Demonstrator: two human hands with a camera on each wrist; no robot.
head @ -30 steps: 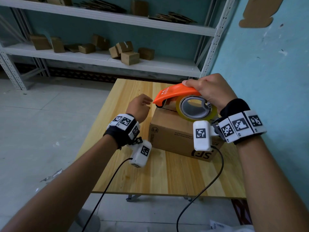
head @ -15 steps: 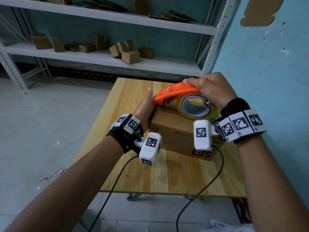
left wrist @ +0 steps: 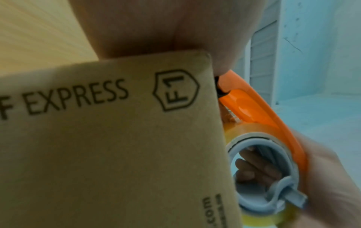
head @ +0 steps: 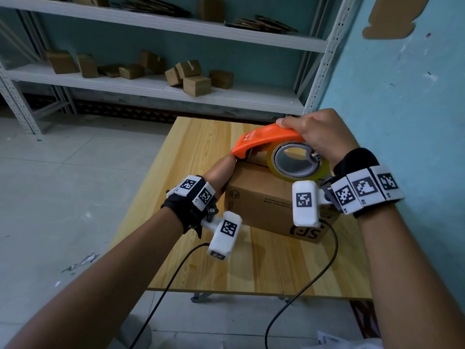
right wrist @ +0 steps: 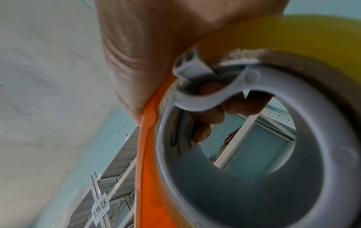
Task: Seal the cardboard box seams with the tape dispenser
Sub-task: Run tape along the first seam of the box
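Observation:
A brown cardboard box printed "SF EXPRESS" stands on the wooden table. My right hand grips the orange tape dispenser from above, with fingers curled into the grey core of its yellowish tape roll. The dispenser's nose sits at the left top edge of the box. My left hand lies flat against the box's left end, just under that nose. The left wrist view shows the box face with the dispenser beside it. In the right wrist view the roll fills the frame.
A white metal shelf rack with several small cardboard boxes stands behind the table. A blue wall runs close along the table's right side. Two black cables hang from my wrists over the table's front edge.
My left hand has moved from the air beside the box to lie against its left end. The dispenser has stayed at the box's top left edge.

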